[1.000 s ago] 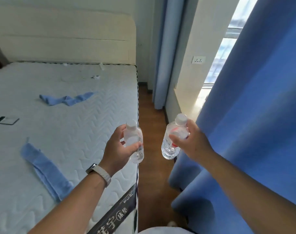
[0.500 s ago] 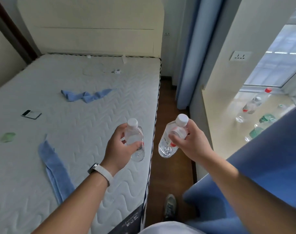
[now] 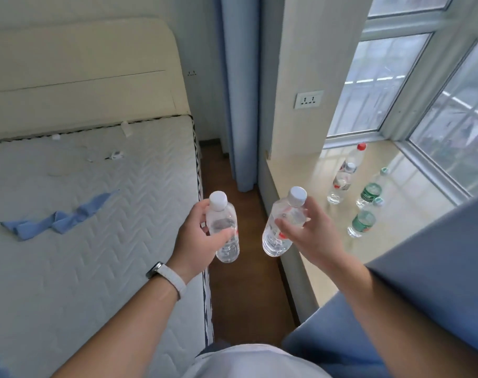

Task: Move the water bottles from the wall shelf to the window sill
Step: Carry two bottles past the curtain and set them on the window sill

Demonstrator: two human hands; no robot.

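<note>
Daylight only, coming through the window [image 3: 368,85] above and to the right of the right hand [image 3: 314,236]. The panes are bright and hazy but not blown out. The window sill [image 3: 295,173] just beyond that hand is glossy with pale reflections. The left bottle [image 3: 223,219] and right bottle [image 3: 273,244] catch small highlights. Their labels are too soft to read. The mattress [image 3: 96,255] to the left of the left hand [image 3: 194,238] is evenly lit, with no hard shadows. The floor [image 3: 232,290] below both hands is darker. Wide-angle bowing shows in the headboard [image 3: 82,77] and the window frame. The forearms look stretched at the bottom edge. The curtain [image 3: 437,268] behind the right hand is slightly blurred.
</note>
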